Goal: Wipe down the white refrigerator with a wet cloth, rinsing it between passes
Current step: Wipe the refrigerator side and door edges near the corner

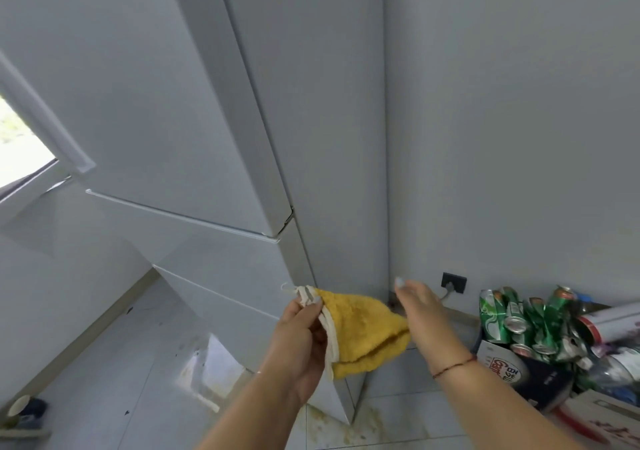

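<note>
The white refrigerator (194, 110) fills the left and middle of the view, with its door fronts facing left and its plain side panel (322, 131) facing me. A folded yellow cloth (363, 332) with a white edge hangs in front of the fridge's lower corner. My left hand (301, 335) pinches the cloth's white-edged corner between thumb and fingers. My right hand (420, 306) is beside the cloth's right end with its fingers stretched out, touching or just behind it.
A pile of crushed green cans (526, 321), bottles and a box lies on the floor at the right. A dark wall socket (453, 281) with a plugged cable sits low on the wall. The tiled floor (138, 363) shows stains by the fridge's base. A window (17, 138) is at the left.
</note>
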`<state>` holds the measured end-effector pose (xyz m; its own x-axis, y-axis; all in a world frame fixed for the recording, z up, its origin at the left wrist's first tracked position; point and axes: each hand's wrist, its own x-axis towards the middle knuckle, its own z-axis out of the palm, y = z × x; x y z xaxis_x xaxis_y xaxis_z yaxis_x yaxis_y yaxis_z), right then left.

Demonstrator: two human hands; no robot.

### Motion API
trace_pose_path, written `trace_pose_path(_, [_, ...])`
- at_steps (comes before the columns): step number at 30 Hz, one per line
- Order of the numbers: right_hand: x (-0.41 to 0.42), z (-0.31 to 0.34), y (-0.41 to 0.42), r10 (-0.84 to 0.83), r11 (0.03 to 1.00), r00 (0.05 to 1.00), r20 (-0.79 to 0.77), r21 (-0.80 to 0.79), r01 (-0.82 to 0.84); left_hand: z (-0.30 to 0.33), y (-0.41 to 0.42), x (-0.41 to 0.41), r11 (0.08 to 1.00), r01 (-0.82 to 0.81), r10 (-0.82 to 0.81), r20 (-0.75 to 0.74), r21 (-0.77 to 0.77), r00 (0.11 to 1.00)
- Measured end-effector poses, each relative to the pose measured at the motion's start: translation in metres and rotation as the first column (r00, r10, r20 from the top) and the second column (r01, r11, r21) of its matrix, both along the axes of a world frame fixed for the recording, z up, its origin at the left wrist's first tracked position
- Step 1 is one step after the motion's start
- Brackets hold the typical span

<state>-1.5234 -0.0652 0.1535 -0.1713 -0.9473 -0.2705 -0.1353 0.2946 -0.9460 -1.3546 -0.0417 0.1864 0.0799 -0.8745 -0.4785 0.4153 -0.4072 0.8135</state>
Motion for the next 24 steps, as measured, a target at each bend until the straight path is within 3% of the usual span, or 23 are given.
trace_pose_path(1, [0.001, -0.006, 0.002, 0.032, 0.998, 0.995, -0.098, -0.051, -0.037, -0.007, 0.0, -0.001, 1.0, -0.011, 0.011, -0.031, 0.017, 0.999])
trace_pose_path(2, [0.005, -0.007, 0.005, 0.103, 0.991, 0.99, -0.097, -0.071, -0.11, -0.013, 0.0, -0.003, 0.999, -0.018, 0.02, -0.059, 0.031, 0.998])
trace_pose_path(4, [0.018, -0.006, 0.014, 0.303, 0.952, 0.953, 0.022, -0.044, -0.302, -0.022, 0.001, -0.006, 0.999, -0.012, 0.018, -0.129, 0.046, 0.991])
trace_pose_path(6, [0.03, -0.009, 0.018, 0.388, 0.92, 0.921, 0.029, -0.073, -0.385, -0.024, 0.003, -0.01, 0.998, 0.026, -0.014, -0.226, 0.051, 0.974])
trace_pose_path(9, [0.034, -0.015, 0.013, 0.328, 0.934, 0.937, -0.119, -0.108, -0.341, -0.031, 0.002, -0.009, 0.996, -0.028, 0.049, -0.278, 0.08, 0.959])
trace_pose_path(11, [0.031, -0.02, 0.01, 0.345, 0.931, 0.931, -0.12, -0.078, -0.356, -0.039, 0.002, -0.006, 0.993, -0.062, 0.086, -0.259, 0.098, 0.962])
trace_pose_path(16, [0.026, -0.026, 0.012, 0.371, 0.92, 0.917, 0.144, 0.074, -0.384, -0.058, 0.001, -0.003, 0.992, -0.008, 0.032, -0.187, 0.126, 0.982])
trace_pose_path(21, [0.021, -0.034, 0.007, 0.215, 0.937, 0.909, 0.357, 0.188, -0.295, -0.071, -0.001, -0.013, 0.993, 0.066, -0.053, -0.13, 0.094, 0.99])
trace_pose_path(24, [0.016, -0.045, 0.002, 0.157, 0.936, 0.904, 0.399, 0.231, -0.264, -0.081, -0.005, -0.02, 0.994, 0.077, -0.066, -0.142, 0.079, 0.988])
